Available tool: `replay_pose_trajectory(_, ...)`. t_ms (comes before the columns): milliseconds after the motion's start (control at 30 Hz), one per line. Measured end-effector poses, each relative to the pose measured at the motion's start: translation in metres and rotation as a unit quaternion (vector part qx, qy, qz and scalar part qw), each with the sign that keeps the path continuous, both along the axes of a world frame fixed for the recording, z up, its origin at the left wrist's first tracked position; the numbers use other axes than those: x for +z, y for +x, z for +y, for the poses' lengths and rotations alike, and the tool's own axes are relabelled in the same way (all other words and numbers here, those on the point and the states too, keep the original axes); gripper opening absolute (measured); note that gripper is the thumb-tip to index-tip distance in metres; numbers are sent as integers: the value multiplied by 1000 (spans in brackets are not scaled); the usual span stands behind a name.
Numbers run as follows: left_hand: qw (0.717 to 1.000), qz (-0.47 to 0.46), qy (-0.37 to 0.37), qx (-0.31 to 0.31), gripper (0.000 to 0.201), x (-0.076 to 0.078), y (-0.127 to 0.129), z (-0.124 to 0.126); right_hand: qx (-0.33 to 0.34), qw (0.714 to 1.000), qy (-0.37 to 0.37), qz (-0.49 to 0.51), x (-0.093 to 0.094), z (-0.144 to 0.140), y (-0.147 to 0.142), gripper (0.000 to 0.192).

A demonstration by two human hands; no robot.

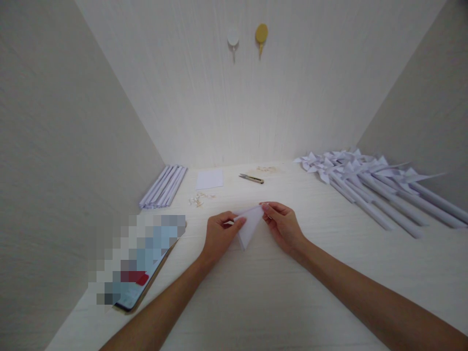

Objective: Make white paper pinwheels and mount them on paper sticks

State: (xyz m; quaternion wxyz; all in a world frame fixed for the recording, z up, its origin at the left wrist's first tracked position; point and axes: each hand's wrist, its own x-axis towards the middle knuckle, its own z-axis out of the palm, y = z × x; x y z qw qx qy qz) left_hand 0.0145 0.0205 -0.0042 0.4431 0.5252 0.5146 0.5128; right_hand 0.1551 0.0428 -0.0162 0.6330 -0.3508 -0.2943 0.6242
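A white piece of paper [251, 225], folded into a triangle, is held between my two hands just above the table. My left hand [220, 235] pinches its left corner, thumb on top. At the upper right corner, my right hand [283, 225] grips the paper between thumb and fingers. One point of the triangle hangs down toward me. Beyond the hands lie a flat white paper square [209, 179] and a pair of thread snips [251, 179].
Rolled paper sticks [164, 186] lie at the left. A phone [146, 265], partly blurred out, rests nearer me. Paper pinwheels on sticks [361, 178] are piled at the right. Small scattered bits [200, 199] lie near the square. Two hooks [261, 34] are on the back wall.
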Motion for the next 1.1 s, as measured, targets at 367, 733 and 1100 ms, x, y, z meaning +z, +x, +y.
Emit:
replay_pose_trajectory(367,1000,-4,-6,10,15,-3,-1,2,2,1000,-9,8,2,0,1,12)
replay_pose_trajectory(733,1000,-1,-5,10,15,-3,0,2,10,1000,-5,8,1,0,2,16)
replay_pose_trajectory(1100,1000,1,-8,5,16,-3,-1,2,15,1000,2,5,0,0,2,13)
